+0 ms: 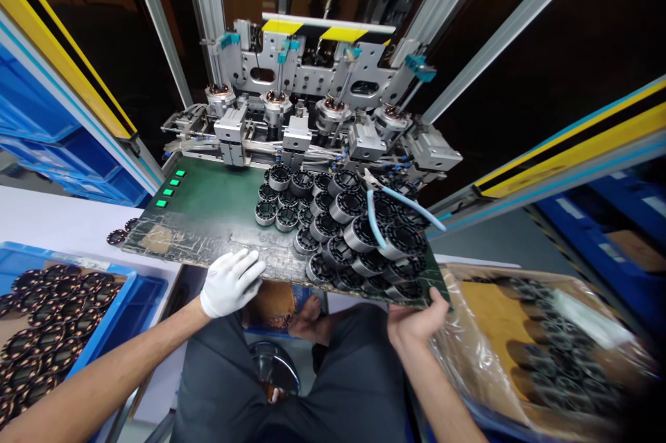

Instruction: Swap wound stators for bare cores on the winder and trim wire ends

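Observation:
My left hand [232, 283], in a white glove, lies on the front edge of a green worktop [218, 204] with its fingers stretched out and nothing in them. My bare right hand [419, 322] grips the worktop's front right corner, thumb up at the edge and the other fingers partly hidden below. Just above it, stacked ring-shaped motor stators [339, 249] with black slotted insides and silvery outsides fill the right half of the worktop. A pair of cutting pliers [375, 190] with pale blue handles lies spread on top of the stack.
Behind the worktop stands a winding machine [296, 127] with several stations carrying copper-wound stators. Green lit buttons [169, 192] sit at the left. A blue bin [112, 270] holds wound stators at lower left; a plastic-lined box [489, 318] at lower right holds unwound ones. Yellow-striped posts [67, 48] flank me.

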`<state>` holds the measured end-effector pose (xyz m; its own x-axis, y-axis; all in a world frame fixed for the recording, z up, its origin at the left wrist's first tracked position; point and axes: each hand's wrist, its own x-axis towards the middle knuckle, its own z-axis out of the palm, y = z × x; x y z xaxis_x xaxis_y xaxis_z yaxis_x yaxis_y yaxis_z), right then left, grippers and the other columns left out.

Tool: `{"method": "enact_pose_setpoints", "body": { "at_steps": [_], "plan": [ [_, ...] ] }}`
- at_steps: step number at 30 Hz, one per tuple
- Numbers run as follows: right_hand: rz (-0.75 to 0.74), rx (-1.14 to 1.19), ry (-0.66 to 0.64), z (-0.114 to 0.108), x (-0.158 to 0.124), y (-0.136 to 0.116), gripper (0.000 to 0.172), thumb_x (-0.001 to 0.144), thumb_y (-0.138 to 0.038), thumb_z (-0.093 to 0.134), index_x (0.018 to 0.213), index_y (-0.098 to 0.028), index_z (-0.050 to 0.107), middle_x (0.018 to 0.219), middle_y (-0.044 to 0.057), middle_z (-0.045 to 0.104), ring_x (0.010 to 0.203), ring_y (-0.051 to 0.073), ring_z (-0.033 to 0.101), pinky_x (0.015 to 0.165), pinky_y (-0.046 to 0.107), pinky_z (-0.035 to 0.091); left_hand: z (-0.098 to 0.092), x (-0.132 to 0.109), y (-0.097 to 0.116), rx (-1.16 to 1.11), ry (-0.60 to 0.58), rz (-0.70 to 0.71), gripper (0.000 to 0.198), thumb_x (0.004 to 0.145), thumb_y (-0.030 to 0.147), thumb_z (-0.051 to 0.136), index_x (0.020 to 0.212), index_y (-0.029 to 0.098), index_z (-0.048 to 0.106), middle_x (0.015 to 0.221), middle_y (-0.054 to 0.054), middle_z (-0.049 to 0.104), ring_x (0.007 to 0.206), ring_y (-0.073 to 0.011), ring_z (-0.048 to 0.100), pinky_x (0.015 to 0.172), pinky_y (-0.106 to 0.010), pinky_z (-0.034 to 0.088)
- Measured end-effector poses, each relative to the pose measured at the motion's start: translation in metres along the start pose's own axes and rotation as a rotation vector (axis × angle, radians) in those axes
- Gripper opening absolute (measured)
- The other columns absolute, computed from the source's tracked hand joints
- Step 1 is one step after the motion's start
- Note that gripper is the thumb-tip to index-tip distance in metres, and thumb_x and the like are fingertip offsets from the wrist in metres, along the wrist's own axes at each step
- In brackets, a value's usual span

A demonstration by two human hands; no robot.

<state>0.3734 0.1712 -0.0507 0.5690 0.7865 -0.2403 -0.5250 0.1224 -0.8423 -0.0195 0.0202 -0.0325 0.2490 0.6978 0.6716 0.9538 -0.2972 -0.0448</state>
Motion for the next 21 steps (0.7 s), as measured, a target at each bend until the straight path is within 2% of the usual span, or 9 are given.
{"method": "enact_pose_setpoints", "body": {
  "at_steps": [7,13,21],
  "plan": [
    [0.013,0.022,0.031,-0.0050,0.0044,0.0028,0.029,0.079,-0.043,0.073,0.101,-0.024,0.077,0.112,0.002,0.085,0.106,0.022,0.083,0.068,0.030,0.072,0.0008,-0.0012,-0.0006,-0.008,-0.003,0.005,0.028,0.107,0.028,0.071,0.135,0.025,0.077,0.135,-0.009,0.083,0.128,-0.0293,0.077,0.108,-0.044,0.057],
    [-0.007,0.026,0.001,-0.0074,0.0076,0.0055,0.034,0.078,-0.045,0.075,0.105,-0.024,0.077,0.108,0.002,0.085,0.110,0.027,0.083,0.076,0.041,0.076,0.0014,-0.0032,-0.0006,0.000,-0.008,-0.003,0.031,0.104,0.028,0.074,0.135,0.027,0.078,0.135,-0.008,0.083,0.128,-0.0292,0.077,0.108,-0.043,0.058],
    [0.004,0.022,-0.002,-0.0077,0.0075,0.0049,0.036,0.075,-0.046,0.076,0.103,-0.024,0.075,0.107,0.003,0.085,0.112,0.027,0.082,0.076,0.039,0.075,0.0005,-0.0006,0.0000,-0.009,0.012,-0.001,0.029,0.106,0.028,0.072,0.135,0.026,0.076,0.135,-0.008,0.083,0.127,-0.0287,0.077,0.106,-0.043,0.057]
  ]
}}
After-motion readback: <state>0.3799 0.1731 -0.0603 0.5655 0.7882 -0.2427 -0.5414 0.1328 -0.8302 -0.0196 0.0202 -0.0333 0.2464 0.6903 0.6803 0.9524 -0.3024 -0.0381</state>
